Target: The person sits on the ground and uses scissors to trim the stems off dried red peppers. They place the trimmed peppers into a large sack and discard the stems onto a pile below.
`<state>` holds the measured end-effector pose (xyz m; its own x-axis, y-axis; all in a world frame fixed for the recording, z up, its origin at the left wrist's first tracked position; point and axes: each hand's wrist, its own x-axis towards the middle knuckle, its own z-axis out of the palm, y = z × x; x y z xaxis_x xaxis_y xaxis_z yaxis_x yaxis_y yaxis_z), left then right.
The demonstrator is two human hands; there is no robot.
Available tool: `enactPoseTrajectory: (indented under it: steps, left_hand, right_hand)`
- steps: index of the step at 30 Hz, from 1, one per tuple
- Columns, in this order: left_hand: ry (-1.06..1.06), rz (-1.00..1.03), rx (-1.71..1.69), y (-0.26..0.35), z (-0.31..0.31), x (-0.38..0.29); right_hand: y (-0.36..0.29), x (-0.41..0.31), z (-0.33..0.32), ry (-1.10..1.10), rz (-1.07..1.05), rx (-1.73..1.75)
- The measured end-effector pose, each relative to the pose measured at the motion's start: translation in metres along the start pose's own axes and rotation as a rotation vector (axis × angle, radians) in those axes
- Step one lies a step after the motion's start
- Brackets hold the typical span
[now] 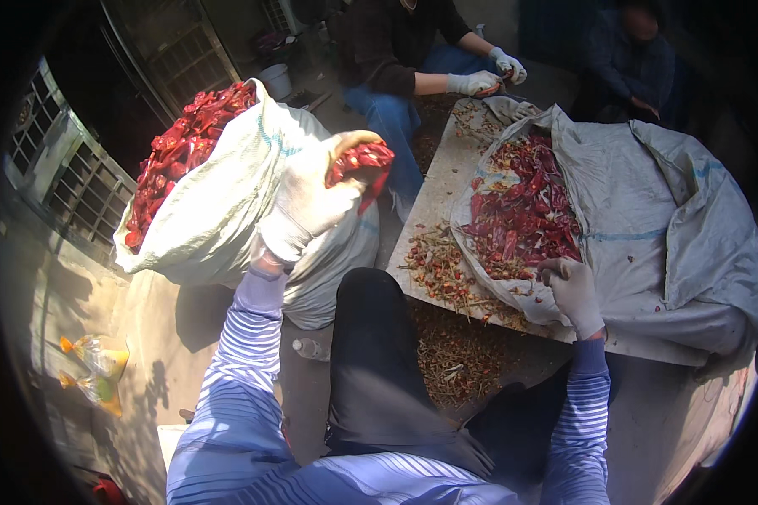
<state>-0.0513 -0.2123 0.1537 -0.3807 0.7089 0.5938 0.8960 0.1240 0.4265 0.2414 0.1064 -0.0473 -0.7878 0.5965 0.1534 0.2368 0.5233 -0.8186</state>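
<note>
My left hand (312, 189), in a white work glove, is raised in front of a full woven sack. Its fingers are closed around several dried red chili peppers (361, 161), whose ends hang out past the thumb. The white sack (227, 189) at left is heaped with dried red chilies (186, 142). My right hand (571, 290), gloved too, hovers over the front edge of a second woven sack (631, 189), fingers curled; whether a small piece sits between the fingertips is unclear. Whole red chilies (521, 214) spill from that sack's mouth on a low board table (429, 208).
Chili stems and caps (442, 268) litter the table's left side, with a further pile (458, 360) on the ground below. A co-worker's gloved hands (489, 79) hold a chili across the table. Another person (631, 63) sits at far right. A clear bottle (311, 349) lies by my knee.
</note>
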Motion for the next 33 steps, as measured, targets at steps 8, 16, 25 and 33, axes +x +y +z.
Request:
enactPoseTrajectory:
  steps: [8,16,25,33]
  left_hand:
    - [0.313,-0.511,0.794,-0.126,-0.223,0.039]
    - [-0.101,-0.482,1.103,-0.195,-0.214,-0.019]
    - [-0.182,-0.499,1.250,-0.221,-0.203,-0.008]
    - [-0.205,-0.516,0.793,-0.176,-0.225,-0.007]
  right_hand:
    - [0.011,-0.004,-0.005,-0.111,0.142,-0.050]
    - [0.002,-0.022,-0.007,-0.072,0.133,-0.177]
    - [-0.006,-0.028,-0.004,-0.161,0.089,-0.250]
    - [0.009,-0.030,-0.002,-0.196,0.015,-0.285]
